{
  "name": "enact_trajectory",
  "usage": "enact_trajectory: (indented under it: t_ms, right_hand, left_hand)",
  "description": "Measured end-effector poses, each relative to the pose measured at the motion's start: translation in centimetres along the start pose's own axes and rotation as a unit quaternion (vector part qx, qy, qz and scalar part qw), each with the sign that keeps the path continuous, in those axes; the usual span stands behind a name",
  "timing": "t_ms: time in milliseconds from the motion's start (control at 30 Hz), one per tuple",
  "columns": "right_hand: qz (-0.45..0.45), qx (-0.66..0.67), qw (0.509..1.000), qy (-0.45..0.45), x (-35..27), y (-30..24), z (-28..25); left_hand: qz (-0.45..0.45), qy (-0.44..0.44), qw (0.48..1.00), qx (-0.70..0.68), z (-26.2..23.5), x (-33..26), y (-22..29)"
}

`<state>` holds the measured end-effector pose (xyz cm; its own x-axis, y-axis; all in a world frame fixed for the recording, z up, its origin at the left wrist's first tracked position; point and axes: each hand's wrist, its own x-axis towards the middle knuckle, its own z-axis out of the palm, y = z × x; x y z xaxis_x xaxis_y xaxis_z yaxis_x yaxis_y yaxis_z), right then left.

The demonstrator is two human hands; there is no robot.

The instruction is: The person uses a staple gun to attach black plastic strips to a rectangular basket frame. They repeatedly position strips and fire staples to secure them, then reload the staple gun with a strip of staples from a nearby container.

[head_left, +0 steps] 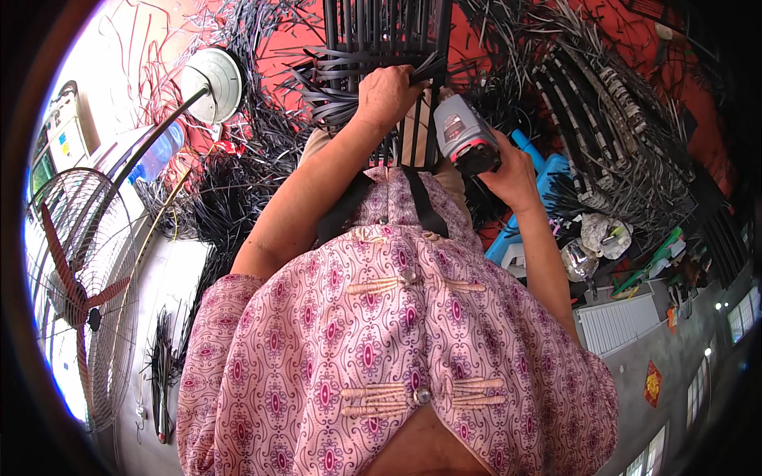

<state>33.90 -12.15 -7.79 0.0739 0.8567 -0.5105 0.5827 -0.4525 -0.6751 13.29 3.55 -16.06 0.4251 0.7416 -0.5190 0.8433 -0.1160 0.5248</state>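
A black slatted frame (386,32) stands upright before me, with flat black plastic strips (337,75) woven across it and loose ends sticking out to the left. My left hand (386,97) is closed at the frame's right side, pinching the strips there. In my right hand (512,173) is a grey cordless power tool (459,127) with a black and red base, gripped by its handle. Its front end points up toward the frame's right upright, close to my left fingers; whether it touches is hidden.
Heaps of black strips (238,182) lie left on the red floor (278,40). Bundled strips (603,119) fill the right, beside a blue plastic item (548,178). At left stand a large caged fan (83,297) and a round stand base (214,83). A white slatted piece (619,324) lies lower right.
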Motion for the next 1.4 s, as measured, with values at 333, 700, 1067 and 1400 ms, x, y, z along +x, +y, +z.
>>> enact_trajectory:
  t_ms: [333, 700, 1067, 1400]
  right_hand:
    - [0.022, -0.060, 0.998, 0.004, 0.5, -1.0, 0.2]
    - [0.052, 0.016, 0.997, 0.063, -1.2, 0.2, 1.3]
    - [0.183, 0.141, 0.960, 0.159, -6.6, 5.5, 2.0]
    - [0.180, 0.143, 0.956, 0.181, -8.3, 5.3, 2.7]
  left_hand:
    - [-0.004, 0.001, 1.000, 0.008, 0.1, -0.1, 0.0]
    - [0.056, -0.006, 0.997, -0.051, -0.5, -0.1, -1.2]
    - [0.146, -0.117, 0.948, -0.258, -0.8, 0.3, -3.4]
    - [0.016, -0.104, 0.944, -0.312, -2.2, -1.6, -2.1]
